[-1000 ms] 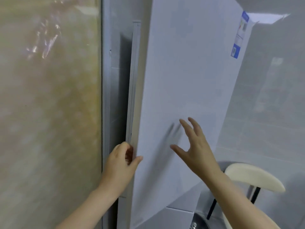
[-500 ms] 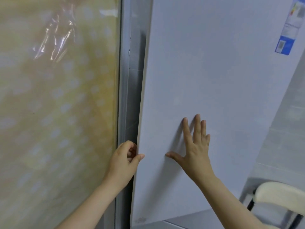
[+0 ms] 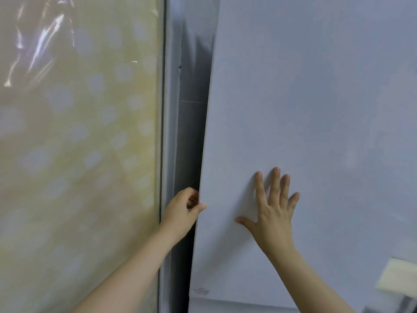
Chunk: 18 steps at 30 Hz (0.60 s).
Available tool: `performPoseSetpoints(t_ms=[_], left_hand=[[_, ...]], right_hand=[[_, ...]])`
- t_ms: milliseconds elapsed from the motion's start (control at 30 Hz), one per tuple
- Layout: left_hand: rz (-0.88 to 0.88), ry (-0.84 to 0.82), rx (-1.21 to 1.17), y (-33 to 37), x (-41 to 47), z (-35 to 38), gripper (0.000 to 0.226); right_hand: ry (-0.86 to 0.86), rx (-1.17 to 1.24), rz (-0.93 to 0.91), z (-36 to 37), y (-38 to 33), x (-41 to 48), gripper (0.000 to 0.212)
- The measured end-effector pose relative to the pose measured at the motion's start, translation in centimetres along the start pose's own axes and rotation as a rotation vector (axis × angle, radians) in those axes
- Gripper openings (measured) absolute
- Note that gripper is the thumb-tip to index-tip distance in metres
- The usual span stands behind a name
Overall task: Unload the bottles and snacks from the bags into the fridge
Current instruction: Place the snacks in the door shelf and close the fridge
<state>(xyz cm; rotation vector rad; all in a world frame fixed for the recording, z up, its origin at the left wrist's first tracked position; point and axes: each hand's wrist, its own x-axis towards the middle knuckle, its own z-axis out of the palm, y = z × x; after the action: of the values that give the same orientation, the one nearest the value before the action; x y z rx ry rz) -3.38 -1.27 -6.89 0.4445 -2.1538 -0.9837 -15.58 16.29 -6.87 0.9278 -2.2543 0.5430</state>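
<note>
**Visitor:** What takes up most of the view?

**Onlooker:** The white fridge door (image 3: 316,109). It is plain and smooth and fills more than the right half, with its left edge running down the middle. A second ago it stood swung out at a slant, with tiled wall showing past it. Now its face is nearly square to us and covers that wall.

**Visitor:** And to the left of it?

**Onlooker:** A tall yellow panel (image 3: 79,154) with pale spots, under shiny wrinkled film near the top. Beside it stands an upright grey frame (image 3: 170,132). Then comes a dark gap (image 3: 191,143) between that frame and the door's edge. The gap is slimmer than it was a second ago.

**Visitor:** Where are the hands?

**Onlooker:** Both are on the door, low down. The left hand (image 3: 180,213) grips the door's left edge, fingers curled round behind it and thumb lying on the front. It held the edge the same way before. The right hand (image 3: 273,211) lies flat on the door's face, fingers straight and a little spread, thumb out to the left. A second ago its palm was lifted, with only the fingertips near the door. Half a second ago it was already pressed flat.

**Visitor:** Anything smaller?

**Onlooker:** At the lower right is a blurred corner of a cream chair seat (image 3: 399,276); more of the seat showed earlier. Near the door's bottom left corner there is a small faint mark (image 3: 201,290).
</note>
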Motion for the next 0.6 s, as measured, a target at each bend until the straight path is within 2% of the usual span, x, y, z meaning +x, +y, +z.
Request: performPoseSetpoints(t_ms=[267, 467, 600], left_hand=[[0.026, -0.059, 0.005, -2.5, 5.8, 1.2, 0.020], [0.019, -0.065, -0.036, -3.3, 6.9, 1.8, 0.020], [0.021, -0.022, 0.000, -3.0, 6.5, 2.2, 0.012]], right_hand=[[0.075, -0.095, 0.046, 3.8, 0.1, 3.2, 0.131], [0.126, -0.120, 0.039, 4.9, 0.5, 3.7, 0.131], [0.108, -0.093, 0.039, 4.6, 0.5, 3.6, 0.129]])
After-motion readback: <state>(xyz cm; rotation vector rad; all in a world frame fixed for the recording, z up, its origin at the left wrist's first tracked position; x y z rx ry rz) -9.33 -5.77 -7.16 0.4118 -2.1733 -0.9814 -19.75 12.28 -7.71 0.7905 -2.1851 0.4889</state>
